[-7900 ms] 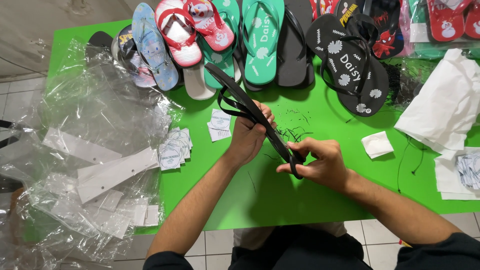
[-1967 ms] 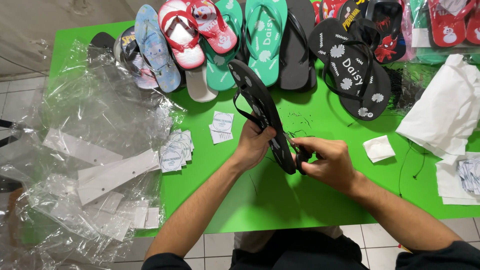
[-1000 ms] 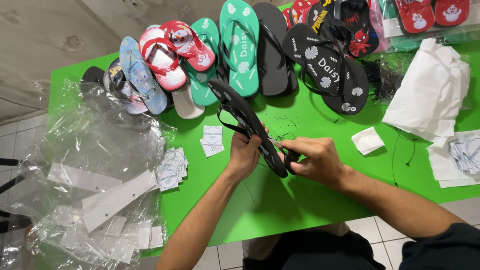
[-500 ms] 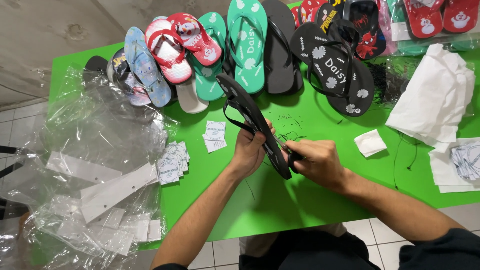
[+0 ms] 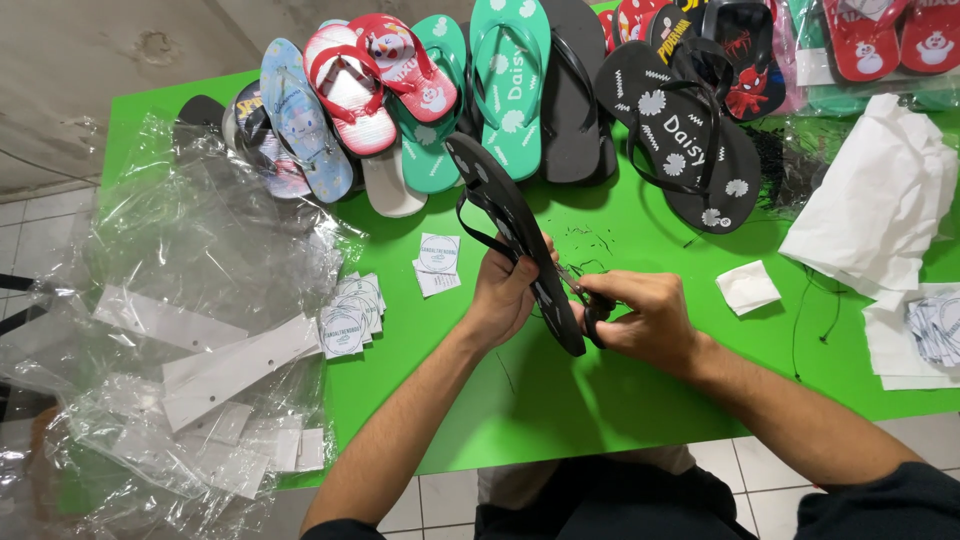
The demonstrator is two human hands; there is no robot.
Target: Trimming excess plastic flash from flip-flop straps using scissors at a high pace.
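Note:
My left hand [image 5: 507, 295] grips a black flip-flop [image 5: 505, 215] with white spots, held on edge above the green table [image 5: 560, 400], its strap hanging to the left. My right hand [image 5: 645, 318] holds small black-handled scissors [image 5: 590, 300] against the sole's near end, blades pointing at the flip-flop. Thin black thread scraps [image 5: 585, 240] lie on the table just behind the hands.
A row of coloured flip-flops [image 5: 510, 90] lines the table's far edge. Round-printed paper tags [image 5: 350, 315] lie left of my hands. Crumpled clear plastic bags [image 5: 190, 330] with white card strips cover the left end. White paper [image 5: 870, 220] and more tags [image 5: 935, 330] sit right.
The hands and flip-flop have stayed in nearly the same pose. The view has shifted slightly; the scissors remain at the sole's near end.

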